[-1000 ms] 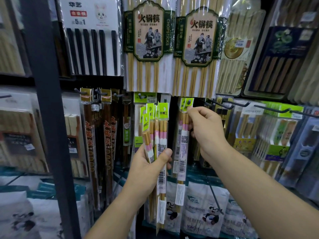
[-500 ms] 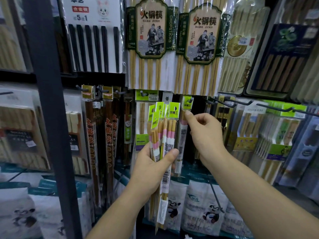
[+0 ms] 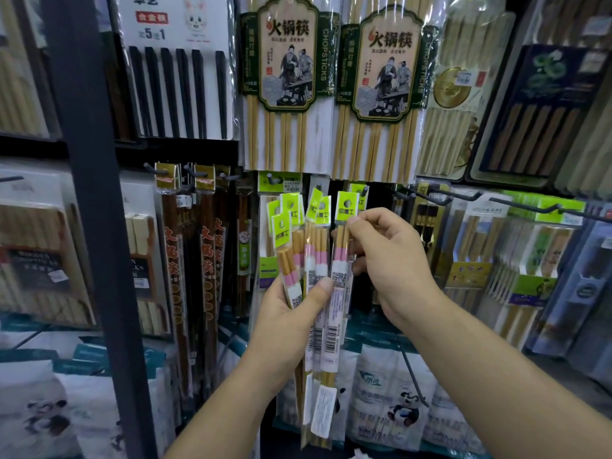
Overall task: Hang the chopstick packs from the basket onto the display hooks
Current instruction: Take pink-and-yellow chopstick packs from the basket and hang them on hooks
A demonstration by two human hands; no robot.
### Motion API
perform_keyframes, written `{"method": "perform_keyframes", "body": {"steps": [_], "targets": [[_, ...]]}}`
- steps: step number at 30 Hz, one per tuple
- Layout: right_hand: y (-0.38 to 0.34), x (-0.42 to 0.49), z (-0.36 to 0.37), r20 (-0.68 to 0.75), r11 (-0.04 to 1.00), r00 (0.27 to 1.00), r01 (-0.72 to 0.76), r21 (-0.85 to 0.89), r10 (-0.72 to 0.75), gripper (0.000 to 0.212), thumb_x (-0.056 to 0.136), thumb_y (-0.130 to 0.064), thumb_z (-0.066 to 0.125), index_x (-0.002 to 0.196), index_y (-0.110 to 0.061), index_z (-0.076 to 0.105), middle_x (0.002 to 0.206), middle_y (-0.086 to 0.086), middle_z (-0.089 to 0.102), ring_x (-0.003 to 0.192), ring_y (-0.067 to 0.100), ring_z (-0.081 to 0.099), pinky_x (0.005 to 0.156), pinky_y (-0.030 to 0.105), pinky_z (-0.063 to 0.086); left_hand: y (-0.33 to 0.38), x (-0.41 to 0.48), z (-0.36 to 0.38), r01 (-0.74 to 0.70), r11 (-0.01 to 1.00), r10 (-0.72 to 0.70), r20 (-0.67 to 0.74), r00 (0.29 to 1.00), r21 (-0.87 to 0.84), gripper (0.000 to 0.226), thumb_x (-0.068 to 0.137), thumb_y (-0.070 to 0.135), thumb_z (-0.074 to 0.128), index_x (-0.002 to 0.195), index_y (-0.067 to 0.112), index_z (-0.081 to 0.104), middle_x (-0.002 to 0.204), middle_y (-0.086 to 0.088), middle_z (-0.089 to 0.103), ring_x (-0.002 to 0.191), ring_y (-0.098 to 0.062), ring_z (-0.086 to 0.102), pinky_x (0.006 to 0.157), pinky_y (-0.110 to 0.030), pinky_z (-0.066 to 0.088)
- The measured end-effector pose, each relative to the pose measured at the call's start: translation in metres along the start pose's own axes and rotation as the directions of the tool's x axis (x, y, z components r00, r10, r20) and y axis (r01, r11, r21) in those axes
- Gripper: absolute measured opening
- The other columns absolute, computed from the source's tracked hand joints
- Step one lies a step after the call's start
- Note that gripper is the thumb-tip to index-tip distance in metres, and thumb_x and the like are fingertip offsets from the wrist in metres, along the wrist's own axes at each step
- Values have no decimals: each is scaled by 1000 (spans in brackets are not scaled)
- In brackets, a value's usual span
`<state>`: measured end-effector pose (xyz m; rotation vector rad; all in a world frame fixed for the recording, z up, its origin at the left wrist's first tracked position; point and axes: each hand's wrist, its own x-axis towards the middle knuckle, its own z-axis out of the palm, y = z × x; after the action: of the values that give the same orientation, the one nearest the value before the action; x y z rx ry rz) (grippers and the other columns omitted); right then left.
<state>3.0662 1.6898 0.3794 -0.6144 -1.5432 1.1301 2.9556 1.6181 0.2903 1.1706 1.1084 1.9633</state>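
now that one pack hangs on the hook (image 3: 363, 191), my right hand (image 3: 387, 260) pinches the next pack (image 3: 341, 256) from the bundle (image 3: 309, 260) clamped in my left hand (image 3: 288, 319), below that hook.

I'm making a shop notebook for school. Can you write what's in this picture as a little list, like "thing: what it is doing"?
place: shop display wall full of hanging chopstick packs
left hand: holds a fanned bunch of packs with green header tags
right hand: pinches the top of the rightmost pack in the bunch
pack colours: tan sticks with pink and white bands
hook: just above the pinched pack, with a green tag already on it
big packs above: bamboo sticks, labels reading CHOPSTICKS
basket: not in view
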Motion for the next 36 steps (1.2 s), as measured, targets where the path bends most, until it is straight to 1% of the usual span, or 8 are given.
{"method": "perform_keyframes", "body": {"steps": [3,7,16,20,25,28,32,36], "targets": [[-2,3,-3,-47,999,999,19,27,-18,15,98,-18,63,84,-18,67,90,14,75,72,17,65,59,31,50,0,1,-3,21,999,-22,-34,999,-25,9,90,36,74,98,31,75,95,-5,79,89,-26,77,77,-44,62],[-6,10,-8,-111,997,992,58,43,-53,18,99,-20,64,82,-18,69,75,0,73,70,11,67,69,30,53,0,1,-9,25,1000,-25,-68,997,-12,7,91,34,73,91,27,72,77,-6,72,69,-22,69,61,-33,58],[-4,21,-6,-144,998,988,53,36,-47,28,98,-26,66,71,-19,68,62,-4,61,64,12,58,71,34,52,0,0,-5,-2,999,4,-54,999,47,8,95,24,71,89,30,72,78,-1,74,71,-19,72,60,-26,59],[2,27,-3,-173,1000,985,10,-12,-12,28,97,-27,66,70,-19,67,72,7,61,70,28,60,71,40,51,1,-1,-3,9,1000,-7,-64,998,29,10,93,25,72,90,34,73,81,-6,76,73,-19,75,60,-23,58],[16,38,3,-228,999,973,-29,-46,18,28,98,-29,66,75,-13,70,63,-5,59,60,5,54,64,20,49,3,-1,-1,-9,999,13,-69,998,49,12,86,36,75,95,44,74,96,1,79,87,-10,76,68,-16,57],[22,44,6,-258,997,966,-15,-71,-4,31,99,-30,65,81,-4,70,67,1,59,65,8,54,68,22,49,1,-2,-1,-13,999,16,-62,998,47,16,90,28,75,94,44,75,95,8,79,87,-9,76,66,-16,58],[27,45,5,-307,995,952,-41,-89,12,23,97,-32,66,89,-11,68,88,1,70,77,6,61,66,20,43,0,-2,-2,-5,998,9,-76,997,58,17,93,23,74,87,39,75,78,5,76,69,-10,73,58,-18,56],[25,25,3,-279,990,960,-21,-137,-18,22,96,-37,65,88,-16,65,80,-3,65,68,-2,56,66,20,41,0,-2,-3,-20,996,26,-76,997,87,15,90,29,78,92,43,73,86,7,78,77,-9,75,63,-18,57]]}}
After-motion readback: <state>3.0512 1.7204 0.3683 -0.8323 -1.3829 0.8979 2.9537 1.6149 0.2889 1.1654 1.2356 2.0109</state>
